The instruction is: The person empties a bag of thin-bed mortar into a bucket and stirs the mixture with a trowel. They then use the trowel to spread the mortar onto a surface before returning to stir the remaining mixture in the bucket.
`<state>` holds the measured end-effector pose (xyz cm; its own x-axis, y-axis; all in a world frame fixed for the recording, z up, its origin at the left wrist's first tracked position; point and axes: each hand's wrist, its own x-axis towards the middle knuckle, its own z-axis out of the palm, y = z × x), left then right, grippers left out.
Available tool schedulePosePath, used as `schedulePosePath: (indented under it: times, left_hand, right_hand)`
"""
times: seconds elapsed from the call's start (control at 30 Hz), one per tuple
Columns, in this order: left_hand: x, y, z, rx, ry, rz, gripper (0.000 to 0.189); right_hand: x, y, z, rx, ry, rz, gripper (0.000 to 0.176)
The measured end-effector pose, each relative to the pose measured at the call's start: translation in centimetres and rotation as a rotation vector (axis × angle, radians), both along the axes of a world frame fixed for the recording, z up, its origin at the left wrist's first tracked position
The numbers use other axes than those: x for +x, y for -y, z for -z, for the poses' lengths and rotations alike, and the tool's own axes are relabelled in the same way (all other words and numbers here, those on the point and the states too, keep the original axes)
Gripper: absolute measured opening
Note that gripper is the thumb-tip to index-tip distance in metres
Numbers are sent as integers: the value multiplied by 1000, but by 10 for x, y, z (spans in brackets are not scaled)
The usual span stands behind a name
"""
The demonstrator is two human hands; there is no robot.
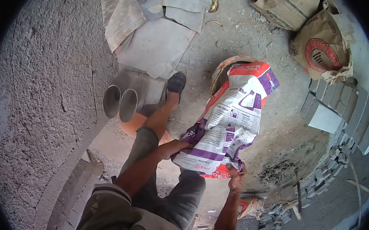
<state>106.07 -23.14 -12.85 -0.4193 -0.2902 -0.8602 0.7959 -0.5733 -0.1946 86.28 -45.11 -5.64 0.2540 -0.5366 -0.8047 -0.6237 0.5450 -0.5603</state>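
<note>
A white, purple and red printed bag (231, 118) stretches away from me, its far end lying over a round basin (220, 70) on the floor. The bag looks crumpled and partly slack. My left hand (176, 149) is closed on its near left corner, some fingers hidden by the plastic. On the near right corner, my right hand (236, 175) grips a bunched fold. Most of the basin is covered by the bag, and its contents are hidden.
Two grey pipes (128, 106) and an orange bucket (134, 126) stand at the left by a rough wall (55, 71). Flattened sheets (157, 44) lie at the back. Paper cement sacks (321, 50), stacked blocks (341, 104) and rubble (316, 184) are on the right.
</note>
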Motion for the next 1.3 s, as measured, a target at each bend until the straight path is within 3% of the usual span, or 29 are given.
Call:
schedulePosePath:
  times: [0.1, 0.23, 0.27, 0.3, 0.33, 0.37, 0.4, 0.43, 0.57, 0.63, 0.77, 0.87, 0.93, 1.03, 1.13, 1.3]
  left_hand:
    - [9, 13, -20, 3, 9, -131, 37]
    - [-3, 28, -23, -105, 51, -18, 42]
    - [-17, 25, -11, -124, 46, 37, 43]
    - [-23, 21, -8, -410, 347, 179, 44]
    - [-31, 18, -5, -405, 342, 172, 44]
    - [-40, 19, -1, -583, 401, 391, 28]
    - [-39, 26, -3, -759, 459, 609, 33]
    - [-19, 38, -25, -720, 380, 684, 35]
    - [-15, 42, -42, -739, 475, 629, 34]
    - [-22, 48, -42, -326, 174, 426, 33]
    - [-5, 51, -64, -329, 242, 465, 34]
    - [-8, 50, -70, -537, 448, 528, 32]
    - [-4, 50, -82, -682, 714, 625, 32]
    - [3, 57, -90, -504, 526, 472, 30]
    - [4, 54, -84, -570, 669, 499, 27]
    - [37, 52, -92, -515, 629, 487, 26]
  right_hand:
    - [0, 2, -22, -3, -22, 8, 25]
    - [-10, 4, -36, -4, -28, 22, 28]
    - [-17, 5, -39, -2, -31, 11, 28]
    - [-17, 5, -44, -4, -35, 24, 29]
    - [-18, 4, -50, -6, -40, 39, 29]
    - [-20, 4, -57, -10, -45, 52, 30]
    - [-14, 5, -63, -7, -50, 44, 30]
    - [-7, 6, -71, -10, -23, 66, 30]
    - [-8, 24, -83, -51, -22, -38, 29]
    - [9, 29, -87, -56, -64, -84, 31]
    - [22, 38, -95, -106, -54, -161, 30]
    - [34, 47, -107, -123, -81, -233, 28]
    - [30, 55, -109, -121, -83, -225, 27]
    - [38, 56, -113, -108, -56, -200, 26]
    - [52, 56, -112, -114, -29, -204, 26]
    - [73, 51, -112, -117, -2, -268, 26]
